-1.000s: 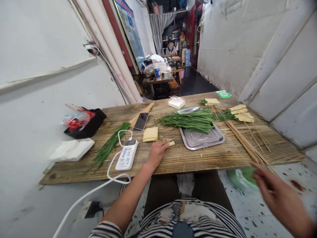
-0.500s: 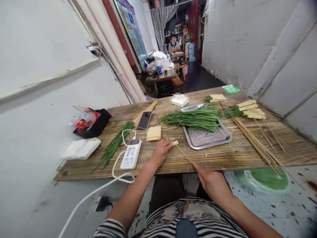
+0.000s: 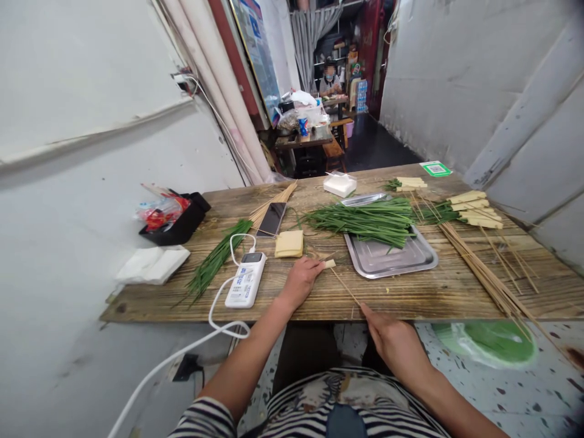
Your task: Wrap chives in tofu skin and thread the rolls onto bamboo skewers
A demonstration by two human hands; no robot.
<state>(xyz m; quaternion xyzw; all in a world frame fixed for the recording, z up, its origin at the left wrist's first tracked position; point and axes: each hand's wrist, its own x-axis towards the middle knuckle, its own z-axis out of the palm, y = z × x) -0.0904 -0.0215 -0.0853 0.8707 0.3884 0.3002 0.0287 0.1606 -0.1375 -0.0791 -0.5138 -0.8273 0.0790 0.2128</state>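
Observation:
My left hand (image 3: 303,281) is closed on a small pale-yellow tofu-skin roll (image 3: 329,264) at the table's near middle. A thin bamboo skewer (image 3: 347,287) runs from that roll toward me. Its near end is pinched in my right hand (image 3: 392,340), at the table's front edge. Whether the tip has gone right through the roll is hidden by my left fingers. Just beyond my left hand lies a stack of square tofu sheets (image 3: 289,243). Long green chives (image 3: 365,220) are heaped on a metal tray (image 3: 387,265) to the right.
Finished-looking rolls with chives (image 3: 474,207) and loose skewers (image 3: 483,267) lie at right. On the left are a power bank (image 3: 246,286) with a white cable, a phone (image 3: 272,219), more chives (image 3: 219,258), napkins (image 3: 152,264) and a black box (image 3: 176,222). Another person sits far back.
The whole view has shifted slightly, so the table's things appear a little farther right. Both hands keep nearly the same grip on the roll and skewer.

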